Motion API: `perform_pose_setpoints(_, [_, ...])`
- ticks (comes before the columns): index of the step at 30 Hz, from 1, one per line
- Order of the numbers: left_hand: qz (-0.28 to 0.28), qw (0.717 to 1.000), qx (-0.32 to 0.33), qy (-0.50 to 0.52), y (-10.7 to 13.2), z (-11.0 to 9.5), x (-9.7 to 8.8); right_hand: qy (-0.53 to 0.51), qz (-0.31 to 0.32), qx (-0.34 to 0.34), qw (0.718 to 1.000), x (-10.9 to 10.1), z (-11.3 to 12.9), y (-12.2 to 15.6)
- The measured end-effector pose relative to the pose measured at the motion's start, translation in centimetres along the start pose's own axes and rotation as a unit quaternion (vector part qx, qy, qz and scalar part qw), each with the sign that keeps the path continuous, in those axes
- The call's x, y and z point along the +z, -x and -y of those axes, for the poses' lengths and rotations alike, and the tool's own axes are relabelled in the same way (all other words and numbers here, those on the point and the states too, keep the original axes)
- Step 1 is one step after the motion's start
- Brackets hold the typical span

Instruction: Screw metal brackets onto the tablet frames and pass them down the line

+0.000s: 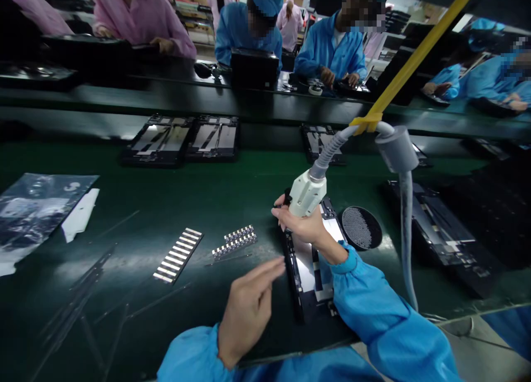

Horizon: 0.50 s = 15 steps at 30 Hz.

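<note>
My right hand [302, 223] is wrapped round a white electric screwdriver [307, 192] with a grey ribbed cable, held upright over the far end of a black device frame [309, 271] lying in front of me. My left hand [249, 307] hovers just left of that frame with its fingers stretched out and together, holding nothing. Left of the hand lie a strip of small metal parts [234, 241] and a striped strip of pads [178, 255]. A round black dish of tiny screws [360, 228] sits right of the frame.
A yellow bar [415, 56] carries the screwdriver's cable and a grey cylinder [397, 148]. More device frames [182, 139] lie on the green belt, another at the right [448, 235]. A plastic bag [33, 210] lies far left. People in blue and pink coats work opposite.
</note>
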<state>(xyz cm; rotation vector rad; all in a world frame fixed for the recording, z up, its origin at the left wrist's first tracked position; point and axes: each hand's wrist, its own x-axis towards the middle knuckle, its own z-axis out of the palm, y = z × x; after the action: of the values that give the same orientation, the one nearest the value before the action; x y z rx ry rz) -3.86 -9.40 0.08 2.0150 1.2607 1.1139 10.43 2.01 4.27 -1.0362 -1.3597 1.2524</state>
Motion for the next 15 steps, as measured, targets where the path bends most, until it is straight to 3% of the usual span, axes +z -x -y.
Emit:
perform_pose_setpoints(5, [0.122, 0.98, 0.153, -0.016, 0.7, -2.3, 3.8, 0.004, -0.012, -0.007, 1.0, 0.4, 0.0, 0.0])
perform_pose_setpoints(7, [0.123, 0.961, 0.233, -0.082, 1.4, -2.5, 5.8, 0.005, -0.024, -0.026, 0.999, 0.0, 0.7, -0.1])
perform_pose_setpoints(9, [0.073, 0.947, 0.27, -0.156, 2.1, -2.2, 7.3, 0.007, -0.045, -0.064, 0.997, -1.0, 1.8, 0.0])
perform_pose_setpoints(12, [0.039, 0.939, 0.259, -0.221, 1.9, -0.6, 7.1, 0.005, -0.074, -0.113, 0.991, -3.5, 3.1, 1.0])
perform_pose_setpoints(15, [0.059, 0.929, 0.247, -0.268, -1.3, 1.9, 4.4, 0.012, -0.082, -0.103, 0.991, -6.2, 2.7, 2.8])
